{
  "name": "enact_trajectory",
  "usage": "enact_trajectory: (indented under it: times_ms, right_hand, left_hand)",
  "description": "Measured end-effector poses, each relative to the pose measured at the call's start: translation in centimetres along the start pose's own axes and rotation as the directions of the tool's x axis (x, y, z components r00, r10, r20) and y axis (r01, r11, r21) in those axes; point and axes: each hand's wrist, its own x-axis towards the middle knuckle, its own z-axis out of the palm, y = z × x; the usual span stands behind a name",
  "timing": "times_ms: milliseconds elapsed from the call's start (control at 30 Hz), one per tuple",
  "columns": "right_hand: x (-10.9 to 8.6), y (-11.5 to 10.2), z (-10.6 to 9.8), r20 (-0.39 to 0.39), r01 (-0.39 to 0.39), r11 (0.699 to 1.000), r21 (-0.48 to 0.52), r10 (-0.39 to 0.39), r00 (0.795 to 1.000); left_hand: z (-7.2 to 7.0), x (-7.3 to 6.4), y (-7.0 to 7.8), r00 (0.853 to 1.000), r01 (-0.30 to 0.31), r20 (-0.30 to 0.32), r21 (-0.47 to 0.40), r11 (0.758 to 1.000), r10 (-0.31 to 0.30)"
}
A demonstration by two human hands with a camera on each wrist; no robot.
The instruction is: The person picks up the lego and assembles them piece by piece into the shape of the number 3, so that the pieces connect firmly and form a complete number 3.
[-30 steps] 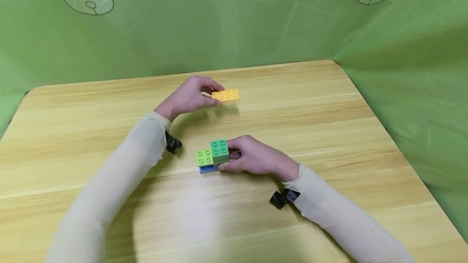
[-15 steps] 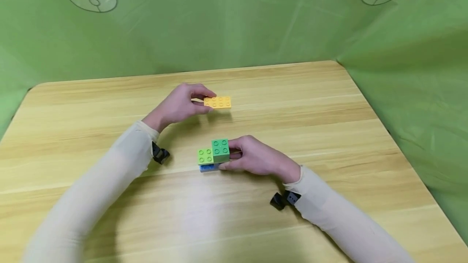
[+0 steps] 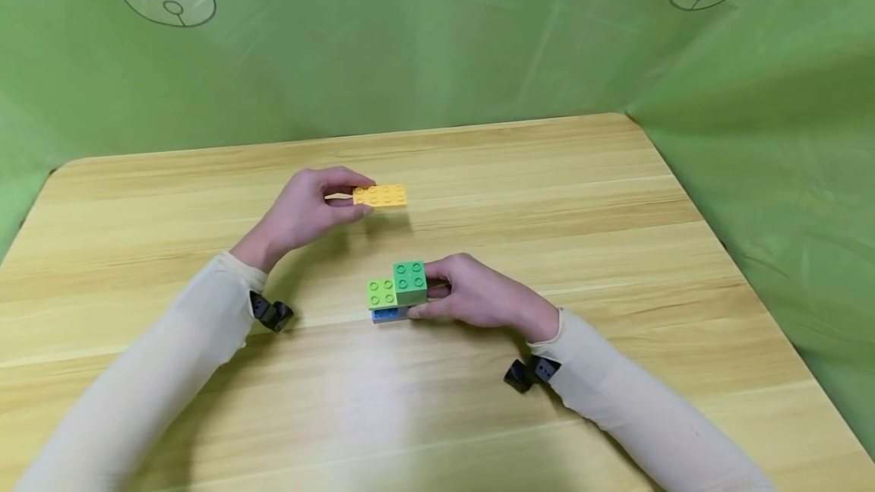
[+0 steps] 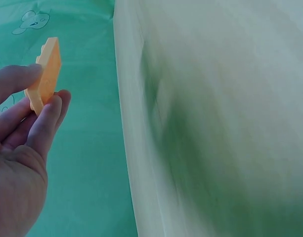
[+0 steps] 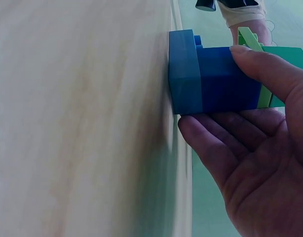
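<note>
My left hand (image 3: 307, 207) pinches a thin yellow building brick (image 3: 386, 195) by its left end, thumb on one side and fingers on the other. Studs face up, and a shadow falls on the table below it. Nearer the person, my right hand (image 3: 481, 291) grips a small stack of bricks from the right. On top sits a green brick (image 3: 409, 283), at the right end of a thin lime brick (image 3: 380, 293). The right wrist view shows a dark blue brick (image 5: 228, 81) beneath, then a lighter blue brick (image 5: 185, 74) at the table surface.
The wooden table (image 3: 601, 226) spreads out around both hands. Behind it and along its right side hangs a green cloth (image 3: 328, 59) with cartoon drawings. A black wrist device (image 3: 271, 312) sits on the left sleeve, another black device (image 3: 529, 373) on the right.
My left hand has drawn the yellow brick to the left and slightly toward the person. The right hand and its stack have stayed in place.
</note>
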Motion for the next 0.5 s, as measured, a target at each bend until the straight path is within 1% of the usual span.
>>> enact_trajectory:
  times_ms: [167,300,400,500]
  right_hand:
    - [0.0,0.0,0.0,0.001,0.001,1.000,0.007,-0.001,1.000]
    - [0.0,0.0,0.0,0.000,-0.001,1.000,-0.002,0.001,1.000]
    - [0.0,0.0,0.0,0.000,-0.002,1.000,0.002,0.002,1.000]
    - [0.0,-0.1,0.0,0.001,-0.005,1.000,0.011,0.005,1.000]
  left_hand:
    - [-0.1,-0.9,-0.2,1.000,-0.020,-0.021,-0.042,0.999,0.019]
    - [-0.2,-1.3,-0.4,0.999,-0.026,-0.037,-0.051,0.998,0.024]
    - [-0.2,-1.5,-0.4,0.998,-0.014,-0.056,-0.043,0.999,0.012]
    - [-0.3,-2.0,-0.5,0.996,0.009,-0.087,-0.061,0.998,-0.014]
